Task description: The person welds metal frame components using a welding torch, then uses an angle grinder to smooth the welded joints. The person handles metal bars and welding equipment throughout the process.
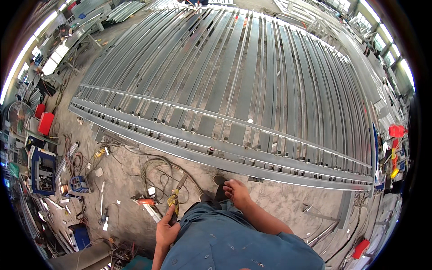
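Note:
My left hand (pixel 167 231) is low beside my left hip, its fingers closed around the near end of a slim tool (pixel 173 198). The tool has yellow wrapping and a brown far end, and a dark cable seems to run on from it; its exact kind is unclear. In front of my waist, my right hand (pixel 237 194) has its fingers curled in, with nothing visible in them. Beyond both hands lies a large grey metal frame (pixel 207 158) of long parallel bars, with crosswise rails along its near side. Neither hand touches it.
Coiled cables (pixel 164 168) and an orange-bodied power tool (pixel 145 201) lie on the floor ahead to the left. Farther left stand a blue machine (pixel 42 171), red boxes (pixel 46 123) and a fan (pixel 20 114). A person (pixel 34 74) works at the far left. Metal stock lines the right.

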Demonstrator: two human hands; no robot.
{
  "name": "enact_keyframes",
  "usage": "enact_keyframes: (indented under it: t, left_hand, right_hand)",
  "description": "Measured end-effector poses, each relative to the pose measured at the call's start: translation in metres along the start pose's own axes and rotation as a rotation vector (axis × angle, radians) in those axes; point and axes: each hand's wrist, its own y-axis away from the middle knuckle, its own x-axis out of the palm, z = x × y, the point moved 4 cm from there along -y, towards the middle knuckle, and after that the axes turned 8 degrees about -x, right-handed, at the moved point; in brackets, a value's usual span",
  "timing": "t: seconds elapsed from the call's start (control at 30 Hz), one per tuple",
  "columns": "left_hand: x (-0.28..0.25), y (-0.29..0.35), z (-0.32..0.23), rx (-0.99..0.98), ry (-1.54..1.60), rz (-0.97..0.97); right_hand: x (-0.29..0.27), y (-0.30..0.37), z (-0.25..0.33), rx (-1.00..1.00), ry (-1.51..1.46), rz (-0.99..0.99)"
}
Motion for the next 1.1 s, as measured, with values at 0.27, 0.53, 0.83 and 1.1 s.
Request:
enact_keyframes:
  t: [0.27, 0.53, 0.83, 1.1]
  left_hand:
    - [0.001, -0.002, -0.009, -0.001, -0.099, 0.011]
    - [0.013, -0.001, -0.014, 0.027, -0.097, 0.017]
    - [0.020, 0.003, -0.008, -0.016, -0.054, 0.040]
    - [0.003, -0.001, -0.013, 0.006, -0.118, 0.004]
  right_hand:
    - [-0.009, -0.082, -0.023, 0.040, -0.254, -0.074]
    - [-0.017, -0.087, -0.024, -0.156, 0.498, 0.035]
    - [0.030, 0.021, 0.034, -1.061, 1.623, -0.112]
    - [0.091, 0.031, 0.030, -1.041, 1.491, 0.415]
